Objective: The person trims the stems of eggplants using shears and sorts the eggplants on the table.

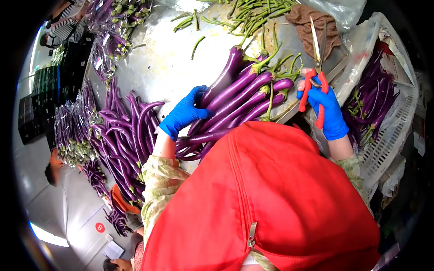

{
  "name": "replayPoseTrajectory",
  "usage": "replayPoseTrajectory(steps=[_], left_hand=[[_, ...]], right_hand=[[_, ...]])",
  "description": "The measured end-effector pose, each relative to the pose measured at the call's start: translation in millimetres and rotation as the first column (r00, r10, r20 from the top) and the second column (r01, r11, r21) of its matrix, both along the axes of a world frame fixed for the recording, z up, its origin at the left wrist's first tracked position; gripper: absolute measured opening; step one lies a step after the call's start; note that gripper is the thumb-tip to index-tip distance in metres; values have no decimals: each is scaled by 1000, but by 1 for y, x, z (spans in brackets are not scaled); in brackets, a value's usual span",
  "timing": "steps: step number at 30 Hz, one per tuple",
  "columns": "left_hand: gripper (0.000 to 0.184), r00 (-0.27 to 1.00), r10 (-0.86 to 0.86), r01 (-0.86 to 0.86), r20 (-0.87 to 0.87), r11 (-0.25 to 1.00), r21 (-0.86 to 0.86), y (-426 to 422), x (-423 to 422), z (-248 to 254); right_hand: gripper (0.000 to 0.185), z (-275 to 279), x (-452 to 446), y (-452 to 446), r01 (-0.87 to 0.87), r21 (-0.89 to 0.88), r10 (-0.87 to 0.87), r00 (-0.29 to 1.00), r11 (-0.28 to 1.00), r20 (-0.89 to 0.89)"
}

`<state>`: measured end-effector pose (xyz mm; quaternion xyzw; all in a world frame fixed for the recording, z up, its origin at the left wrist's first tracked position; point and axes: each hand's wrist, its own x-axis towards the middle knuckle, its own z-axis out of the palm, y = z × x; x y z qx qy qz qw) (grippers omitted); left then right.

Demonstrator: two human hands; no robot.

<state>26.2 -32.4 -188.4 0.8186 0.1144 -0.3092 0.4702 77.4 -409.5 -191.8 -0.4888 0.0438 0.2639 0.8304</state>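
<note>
My left hand [184,112], in a blue glove, grips the lower end of a long purple eggplant [224,74] with thumb and fingers. That eggplant lies at the left side of a bunch of eggplants [244,97] whose green stems point away from me. In my right hand [331,108], also gloved in blue, are scissors [318,65] with red handles. Their blades are parted and point away from me. The right hand is to the right of the stems, apart from them. A large red cloth surface with a zipper [257,180] hides the near part of the bunch.
Cut green stems [253,16] lie on the metal table [172,58], near a brown cloth [314,27]. At right stands a white crate [379,151] holding eggplants. More eggplants [124,135] are heaped at left, beside bagged ones [72,128]. Other people are at left.
</note>
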Motion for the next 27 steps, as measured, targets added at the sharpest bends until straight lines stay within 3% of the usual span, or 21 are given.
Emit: replayPoseTrajectory(steps=[2,4,7,11,14,15,19,20,22,23,24,27], left_hand=[[65,994,84,-93,-67,986,-138,-23,10,26],[67,968,-42,14,-249,994,-112,-23,22,21],[63,972,-102,72,-213,987,-143,-25,20,14],[63,979,-101,92,-178,994,-60,-24,9,6],[63,985,22,-44,-172,990,-131,-26,5,10],[62,980,58,-73,-191,995,-73,-31,9,23],[60,966,235,-255,-106,935,-247,-10,10,45],[60,941,315,-339,-127,895,-290,-8,10,58],[59,927,376,-363,-8,889,-279,5,6,69],[59,921,384,-354,62,894,-273,12,2,70],[59,913,388,-344,129,900,-269,16,-1,72],[57,870,434,-377,234,891,-252,19,-12,76]], right_hand=[[52,-2,1,0,-1,9,1,1000,1000,-17],[52,-3,2,0,8,7,-8,999,1000,-37],[52,0,1,0,38,-4,-38,998,999,-56],[51,-4,3,3,49,20,-48,998,999,-49],[52,-7,2,1,48,8,-48,998,999,-50],[52,-7,2,0,47,1,-47,998,999,-49],[50,3,0,2,13,-54,-14,1000,998,-7],[49,2,0,1,-31,-105,33,999,994,17],[50,13,3,4,-212,-190,230,970,959,78],[50,14,1,13,-216,-133,235,960,967,151],[60,18,3,16,-316,-191,342,932,929,121],[57,22,13,33,-354,-439,501,818,826,282]])
